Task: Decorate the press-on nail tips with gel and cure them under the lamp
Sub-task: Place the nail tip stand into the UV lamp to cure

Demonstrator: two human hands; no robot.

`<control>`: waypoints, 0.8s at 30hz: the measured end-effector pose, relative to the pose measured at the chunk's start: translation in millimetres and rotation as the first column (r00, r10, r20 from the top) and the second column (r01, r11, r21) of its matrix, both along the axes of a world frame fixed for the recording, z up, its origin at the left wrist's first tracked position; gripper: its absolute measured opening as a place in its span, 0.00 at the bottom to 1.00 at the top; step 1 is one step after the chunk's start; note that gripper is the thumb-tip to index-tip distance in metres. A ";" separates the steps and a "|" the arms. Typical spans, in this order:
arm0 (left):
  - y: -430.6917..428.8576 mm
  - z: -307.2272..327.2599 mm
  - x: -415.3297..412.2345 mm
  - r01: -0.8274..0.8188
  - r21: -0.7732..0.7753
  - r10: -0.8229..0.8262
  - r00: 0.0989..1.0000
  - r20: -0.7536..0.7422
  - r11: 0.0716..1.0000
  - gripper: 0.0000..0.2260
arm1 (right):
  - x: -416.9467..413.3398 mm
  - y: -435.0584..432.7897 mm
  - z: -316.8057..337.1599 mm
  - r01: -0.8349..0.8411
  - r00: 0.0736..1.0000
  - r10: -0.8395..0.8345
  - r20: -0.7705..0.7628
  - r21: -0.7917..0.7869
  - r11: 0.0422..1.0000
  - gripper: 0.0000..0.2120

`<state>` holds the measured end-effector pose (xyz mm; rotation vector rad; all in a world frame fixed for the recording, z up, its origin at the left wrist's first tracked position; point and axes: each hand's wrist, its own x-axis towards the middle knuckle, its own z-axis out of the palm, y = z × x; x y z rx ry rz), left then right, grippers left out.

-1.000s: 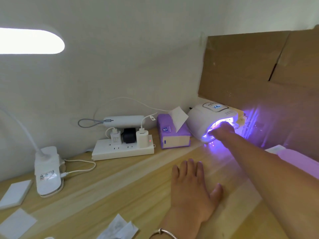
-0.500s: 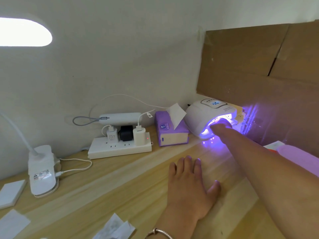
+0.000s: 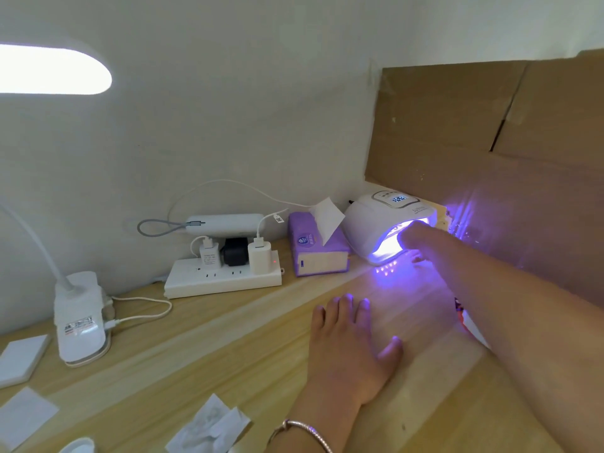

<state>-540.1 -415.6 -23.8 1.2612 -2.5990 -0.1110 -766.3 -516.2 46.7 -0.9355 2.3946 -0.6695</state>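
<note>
At far right, the right hand (image 3: 421,238) stays at the lit lamp (image 3: 369,220), its grip impossible to tell. Nearer, the left hand (image 3: 346,351) stays flat, holding nothing, so curing continues.

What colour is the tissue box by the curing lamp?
Purple; the tissue box shows best in the head view.

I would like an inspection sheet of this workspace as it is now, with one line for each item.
Surface: wooden desk, lit violet near the curing lamp.
Job's things: curing lamp on, display lit; nail tips not seen.
Clutter: tissue box, power bank, paper pieces, white pads.
Hands: left hand flat on the desk; right hand at the lamp's mouth, fingers hidden.
Cables: power strip with three plugs; white cable at the desk lamp; grey cable at the power bank.
Surroundings: white wall; cardboard behind the curing lamp.
</note>
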 end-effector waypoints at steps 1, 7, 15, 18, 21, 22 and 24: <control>1.0 0.6 0.8 0.002 -0.007 -0.002 1.000 -0.009 1.000 0.34 | 0.3 3.7 11.3 -0.061 0.998 0.060 0.024 0.078 0.995 0.10; 6.6 5.8 4.3 0.018 -0.030 -0.019 0.999 -0.046 0.999 0.32 | -10.2 6.1 51.7 -0.240 0.947 0.194 -0.257 -0.160 0.958 0.11; 19.9 5.4 7.0 0.008 -0.071 -0.012 0.999 -0.048 0.997 0.23 | -13.0 -20.3 36.2 -0.325 0.833 0.230 -0.504 -0.107 0.940 0.22; 17.3 3.3 7.1 -0.017 -0.077 0.014 0.999 -0.048 0.997 0.23 | -19.8 -29.2 35.1 -0.338 0.814 0.245 -0.527 -0.086 0.937 0.22; 13.4 2.6 5.3 -0.019 -0.063 0.017 0.999 -0.032 0.998 0.25 | -24.4 -34.8 36.3 -0.332 0.765 0.234 -0.600 -0.056 0.942 0.20; 11.2 1.3 5.0 -0.046 -0.083 0.042 0.998 -0.049 0.995 0.26 | -25.6 -36.0 37.2 -0.327 0.754 0.230 -0.615 -0.048 0.944 0.20; 11.7 1.7 5.3 -0.088 -0.045 0.084 0.991 -0.101 0.995 0.27 | -26.8 -37.3 38.3 -0.330 0.727 0.247 -0.641 -0.009 0.944 0.20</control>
